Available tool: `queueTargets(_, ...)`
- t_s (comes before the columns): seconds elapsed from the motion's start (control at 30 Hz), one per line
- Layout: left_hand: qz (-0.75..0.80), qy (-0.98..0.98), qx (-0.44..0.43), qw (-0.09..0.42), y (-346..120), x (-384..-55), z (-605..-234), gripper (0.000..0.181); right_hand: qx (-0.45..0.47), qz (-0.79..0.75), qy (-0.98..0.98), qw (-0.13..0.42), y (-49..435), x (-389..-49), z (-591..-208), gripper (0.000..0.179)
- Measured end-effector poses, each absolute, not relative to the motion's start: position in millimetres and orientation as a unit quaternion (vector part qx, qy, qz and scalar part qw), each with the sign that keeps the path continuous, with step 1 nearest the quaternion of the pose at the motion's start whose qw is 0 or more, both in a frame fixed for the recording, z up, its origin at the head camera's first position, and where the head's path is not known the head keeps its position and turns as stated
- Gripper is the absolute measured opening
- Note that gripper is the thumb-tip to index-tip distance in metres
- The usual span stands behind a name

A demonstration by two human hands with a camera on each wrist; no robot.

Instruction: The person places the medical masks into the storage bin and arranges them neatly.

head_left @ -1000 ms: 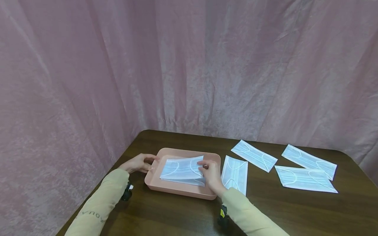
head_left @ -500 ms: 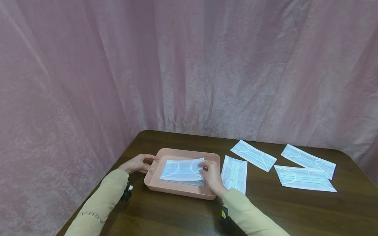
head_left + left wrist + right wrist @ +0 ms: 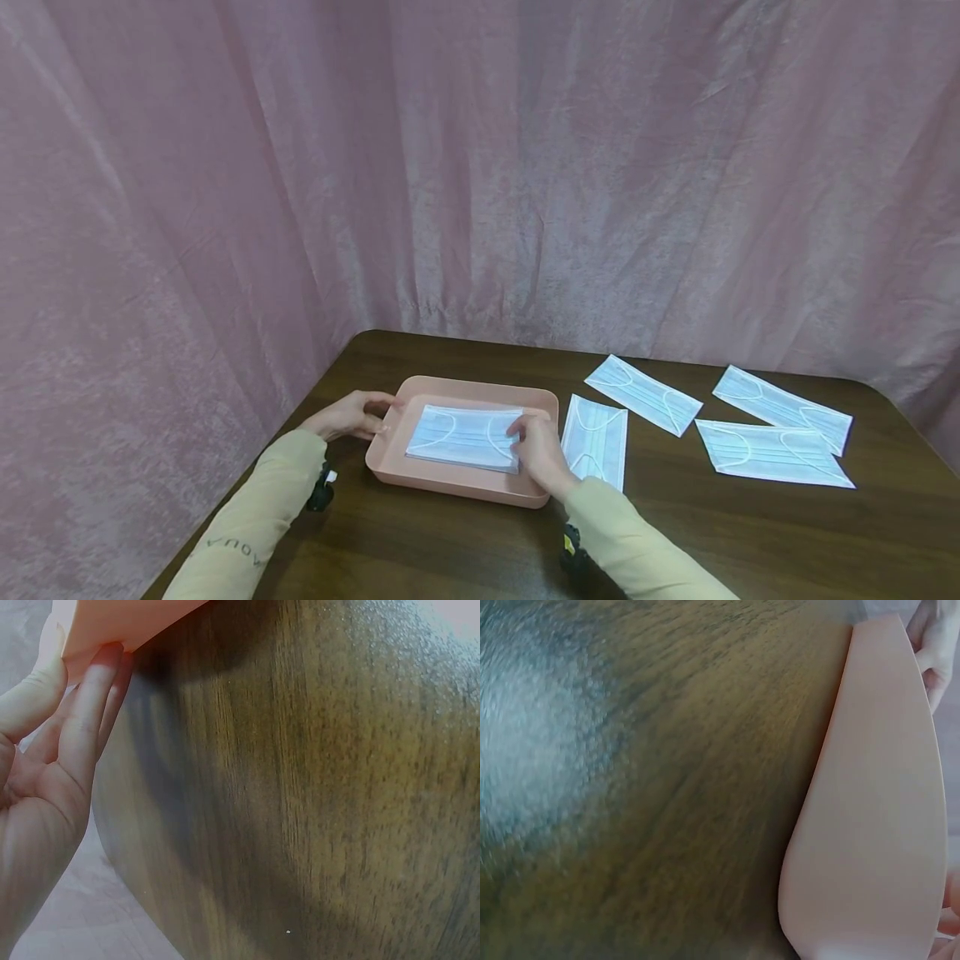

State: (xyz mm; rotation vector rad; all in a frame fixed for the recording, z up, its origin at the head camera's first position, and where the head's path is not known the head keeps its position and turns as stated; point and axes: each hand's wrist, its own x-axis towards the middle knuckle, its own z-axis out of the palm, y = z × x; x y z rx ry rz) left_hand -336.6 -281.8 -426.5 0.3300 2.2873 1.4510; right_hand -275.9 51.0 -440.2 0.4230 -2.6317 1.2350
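Upper mask: lies nearly flat inside the tray, a little left of the frame's lower middle [image 3: 463,433]; its right end, raised half a second ago, has come down.
Lower mask: now almost covered, a thin strip showing along the near edge [image 3: 510,468]; the laying-down looks nearly finished, the two roughly squared up.
Right hand: at the upper mask's right end, fingers bent and touching it [image 3: 538,450]; whether they pinch or merely press, I cannot tell.
Left hand: grips the tray's left end, thumb at the rim, fingers against the outer wall [image 3: 348,415].
Pink tray: on the table, lower middle [image 3: 457,490].
Loose masks: one just beside the tray's right wall [image 3: 596,433], one angled beyond it [image 3: 643,395], two overlapping at the right [image 3: 776,454].
Hidden: the upper mask's right edge behind the fingers; the nearest loose mask's lower end by the right sleeve [image 3: 630,542]; how many masks are stacked.
Cut off: right fingertips, at the right wrist view's lower right edge.
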Motion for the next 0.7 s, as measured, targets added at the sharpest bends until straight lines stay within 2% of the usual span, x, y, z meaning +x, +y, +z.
queueTargets(0.17,0.518,0.822,0.124,0.203,-281.4,-338.2,-428.5,0.055,0.164,0.380,-0.905,0.097,52.0,-274.4,-439.5,0.020)
queueTargets(0.37,0.514,0.825,0.120,0.200,-280.8,-339.5,-429.3,0.054,0.147,0.333,-0.926,0.100,50.7,-271.6,-439.7,0.018)
queueTargets(0.53,0.513,0.829,0.109,0.195,-279.3,-338.4,-428.6,0.054,0.130,0.335,-0.930,0.081,50.8,-268.7,-437.0,0.016)
queueTargets(0.7,0.510,0.834,0.098,0.187,-278.4,-335.7,-428.5,0.053,0.149,0.361,-0.917,0.082,56.0,-270.3,-432.3,0.016)
